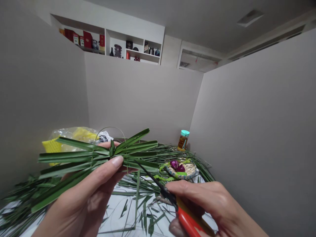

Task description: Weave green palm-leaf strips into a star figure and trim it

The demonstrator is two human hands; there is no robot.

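Left of the basket (190,170), the left hand (90,191) pinches the middle of a green leaf bundle (112,150). Nearer than the basket, the right hand (207,195) grips red-handled scissors (172,198). Behind the basket stands a bottle (183,141).

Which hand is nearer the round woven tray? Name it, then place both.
Right. The right hand, holding scissors, is just on the near side of the tray; the left hand, gripping green leaf strips, is farther off to its left.
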